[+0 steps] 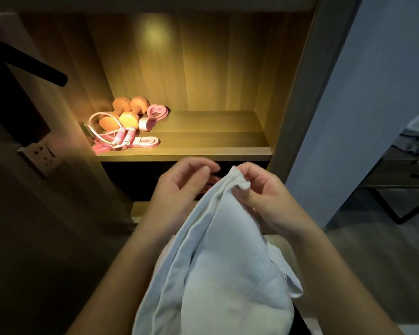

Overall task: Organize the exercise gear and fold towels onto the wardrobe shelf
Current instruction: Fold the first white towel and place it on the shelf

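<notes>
Pinching a top corner of the white towel [218,262] between thumb and fingers, the right hand [261,192] holds it up below the lit shelf [203,141]. The left hand [179,187] sits just beside it at 9 o'clock, fingers half curled, loosely against the towel's edge; whether it grips cloth I cannot tell. The towel hangs down toward 6 o'clock, hiding the lower shelves. At 11 o'clock on the shelf lie 2 orange dumbbells [126,113], a pink rope [116,136] and pink bands [155,114], clustered and touching. A wall socket [40,154] shows at 9 o'clock.
</notes>
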Demonstrator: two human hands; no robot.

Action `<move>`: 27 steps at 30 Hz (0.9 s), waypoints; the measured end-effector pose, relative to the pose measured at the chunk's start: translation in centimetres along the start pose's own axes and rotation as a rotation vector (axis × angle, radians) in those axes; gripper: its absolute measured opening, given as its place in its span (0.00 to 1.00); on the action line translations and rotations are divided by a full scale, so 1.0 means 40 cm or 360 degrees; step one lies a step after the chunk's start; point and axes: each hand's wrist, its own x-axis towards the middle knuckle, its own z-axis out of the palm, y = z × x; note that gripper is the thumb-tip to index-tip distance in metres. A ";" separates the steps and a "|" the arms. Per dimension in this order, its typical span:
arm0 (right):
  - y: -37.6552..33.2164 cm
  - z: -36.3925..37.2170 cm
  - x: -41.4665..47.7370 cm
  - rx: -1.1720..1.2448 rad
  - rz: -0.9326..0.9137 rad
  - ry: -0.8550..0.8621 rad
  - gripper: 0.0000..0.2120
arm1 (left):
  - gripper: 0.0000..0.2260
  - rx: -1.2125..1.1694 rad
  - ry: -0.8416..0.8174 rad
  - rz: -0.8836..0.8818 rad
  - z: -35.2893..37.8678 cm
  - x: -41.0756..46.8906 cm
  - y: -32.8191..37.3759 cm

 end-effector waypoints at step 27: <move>0.178 -0.120 0.019 -0.0480 0.0127 0.0614 0.03 | 0.03 0.1661 -0.1010 0.0511 -0.059 -0.321 -0.061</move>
